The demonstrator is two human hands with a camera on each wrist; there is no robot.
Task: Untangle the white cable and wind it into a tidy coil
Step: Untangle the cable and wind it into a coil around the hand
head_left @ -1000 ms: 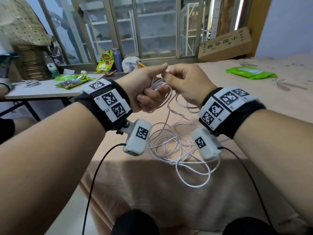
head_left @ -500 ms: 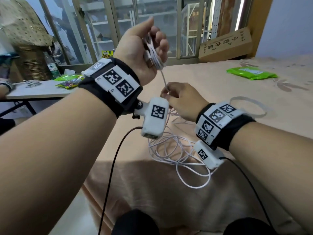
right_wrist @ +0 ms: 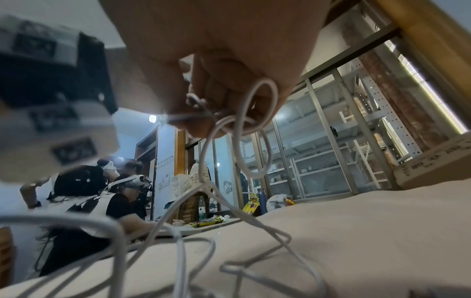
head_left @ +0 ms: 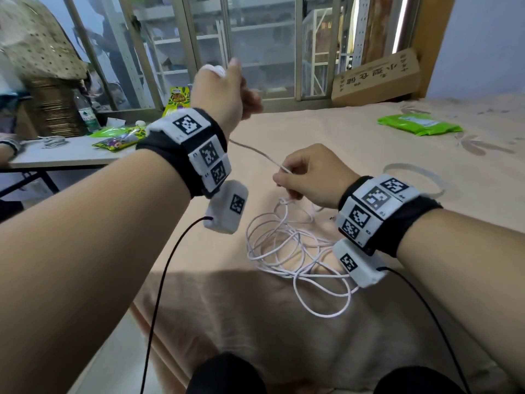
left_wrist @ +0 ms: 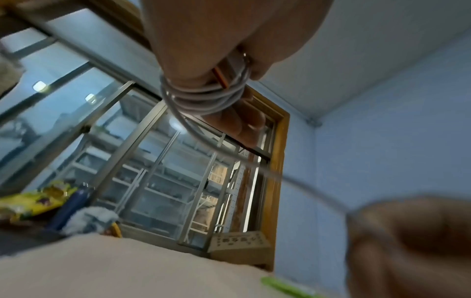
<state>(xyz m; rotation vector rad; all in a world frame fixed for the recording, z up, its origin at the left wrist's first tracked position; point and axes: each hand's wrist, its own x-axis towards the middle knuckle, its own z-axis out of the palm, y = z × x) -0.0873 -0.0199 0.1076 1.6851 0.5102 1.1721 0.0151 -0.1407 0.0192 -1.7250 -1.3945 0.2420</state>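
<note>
The white cable [head_left: 292,251] lies partly as a loose tangle on the beige bed cover [head_left: 355,132]. My left hand [head_left: 240,89] is raised above the bed. Several turns of the cable [left_wrist: 203,96] are wound round its fingers [left_wrist: 244,125], seen clearly in the left wrist view. From there a single strand [head_left: 255,150] slants down to my right hand [head_left: 281,180], which pinches it just above the tangle. In the right wrist view, small knotted loops [right_wrist: 244,125] hang from the right fingertips [right_wrist: 198,125], and more loops trail down onto the bed.
A green packet [head_left: 417,127] and a flat white ring [head_left: 412,177] lie on the bed to the right. A cardboard box [head_left: 375,78] leans at the window. A table [head_left: 71,157] at left holds snack packets and a bottle [head_left: 85,112]. The bed edge is near my knees.
The hands were together a second ago. The left hand has risen with its wound turns and rolled over; the right hand has dropped toward the tangle, and a strand now stretches between them.
</note>
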